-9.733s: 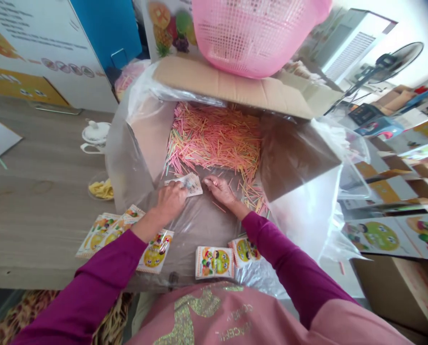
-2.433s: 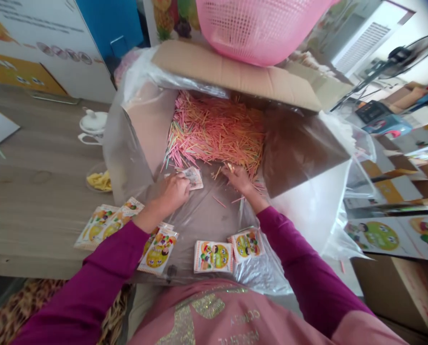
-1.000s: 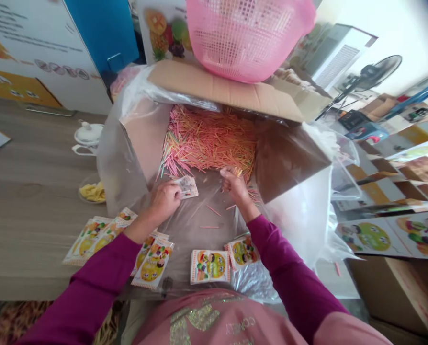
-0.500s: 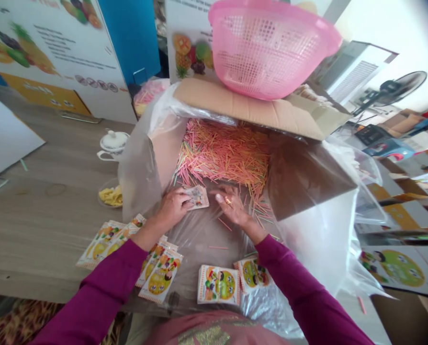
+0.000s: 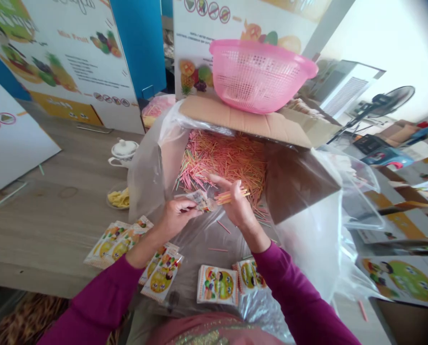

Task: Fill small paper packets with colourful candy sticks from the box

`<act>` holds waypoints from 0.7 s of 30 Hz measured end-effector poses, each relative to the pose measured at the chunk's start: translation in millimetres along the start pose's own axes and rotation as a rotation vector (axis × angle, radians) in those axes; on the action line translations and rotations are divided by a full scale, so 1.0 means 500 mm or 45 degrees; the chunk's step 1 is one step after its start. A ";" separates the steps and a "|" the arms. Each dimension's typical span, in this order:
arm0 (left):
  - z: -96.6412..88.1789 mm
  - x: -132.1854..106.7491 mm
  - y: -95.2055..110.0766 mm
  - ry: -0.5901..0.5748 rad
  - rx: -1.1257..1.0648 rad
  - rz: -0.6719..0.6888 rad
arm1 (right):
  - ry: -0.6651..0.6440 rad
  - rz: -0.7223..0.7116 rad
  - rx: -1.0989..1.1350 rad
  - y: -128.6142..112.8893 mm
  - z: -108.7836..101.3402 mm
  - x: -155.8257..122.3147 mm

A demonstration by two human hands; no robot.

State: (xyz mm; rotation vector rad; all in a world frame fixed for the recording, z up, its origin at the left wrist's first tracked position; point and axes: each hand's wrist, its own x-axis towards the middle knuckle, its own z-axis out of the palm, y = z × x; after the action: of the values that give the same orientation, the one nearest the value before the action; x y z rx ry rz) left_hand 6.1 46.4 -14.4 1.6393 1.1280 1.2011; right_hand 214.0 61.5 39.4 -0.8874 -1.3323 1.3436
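Note:
My left hand (image 5: pixel 180 215) is closed on a small printed packet (image 5: pixel 200 200), its mouth turned to the right. Close beside that mouth, my right hand (image 5: pixel 237 205) pinches a bundle of thin pink and orange sticks (image 5: pixel 225 197) under the thumb, index finger stretched out. Behind both hands a heap of the same coloured sticks (image 5: pixel 228 155) lies in a plastic-lined cardboard box (image 5: pixel 235 115) tipped open towards me. Nearer my body are a stack of printed packets (image 5: pixel 217 286) and a second stack (image 5: pixel 249 275). More packets (image 5: pixel 162 275) lie fanned out by my left forearm.
A pink basket (image 5: pixel 260 76) rests on top of the box. To the left stand a lidded white cup (image 5: pixel 124 149) and a small plate with yellow pieces (image 5: pixel 119 197). Clear plastic sheeting (image 5: pixel 310 235) spreads to the right. Large printed boards (image 5: pixel 92 72) stand behind.
My right hand has taken up a bundle of sticks and brought it to the packet. The packet in my left hand has tilted towards it. The view has tipped upward slightly.

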 end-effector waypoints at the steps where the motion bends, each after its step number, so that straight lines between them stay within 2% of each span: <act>1: 0.007 -0.005 0.005 -0.001 -0.041 -0.008 | -0.028 0.000 0.006 -0.001 0.008 0.000; 5: 0.036 -0.025 0.012 0.075 -0.184 -0.029 | -0.080 0.012 0.033 0.004 0.018 -0.005; 10: 0.062 -0.045 0.007 0.186 -0.278 -0.095 | -0.106 0.037 0.014 0.006 0.005 -0.016; 13: 0.067 -0.048 0.009 0.170 -0.299 -0.130 | -0.169 0.002 -0.045 0.000 -0.003 -0.019; 18: 0.078 -0.045 0.016 0.079 -0.494 -0.259 | -0.399 -0.098 -0.257 -0.020 -0.001 -0.016; 21: 0.091 -0.047 0.019 0.010 -0.696 -0.373 | -0.352 -0.077 -0.261 -0.028 0.014 -0.015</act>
State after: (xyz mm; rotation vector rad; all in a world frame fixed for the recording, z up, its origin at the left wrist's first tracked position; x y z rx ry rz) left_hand 48.5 17.1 -22.5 1.0204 0.9004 1.1884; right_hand 211.0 51.0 52.9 -0.8098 -1.7217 1.3338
